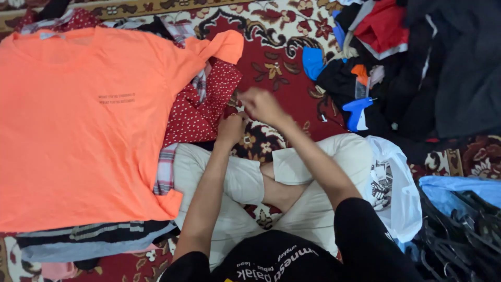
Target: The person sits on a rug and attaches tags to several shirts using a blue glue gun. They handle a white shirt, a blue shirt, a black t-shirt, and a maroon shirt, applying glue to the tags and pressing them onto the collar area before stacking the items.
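A large orange T-shirt (78, 125) lies spread flat on a stack of clothes at the left. My left hand (231, 128) rests by the edge of a red white-dotted cloth (201, 112), its fingers curled; whether it grips the cloth I cannot tell. Blurred from motion, my right hand (262, 104) hovers just above and right of the left one, over the patterned red carpet (276, 68), holding nothing that I can see. My crossed legs in cream trousers (308, 209) sit below the hands.
A heap of dark, red and blue clothes (412, 62) fills the upper right. A white printed bag or shirt (394, 188) lies by my right knee. Black hangers (459, 240) and a blue bag (459, 188) sit at the lower right. Striped folded clothes (94, 235) lie under the orange shirt.
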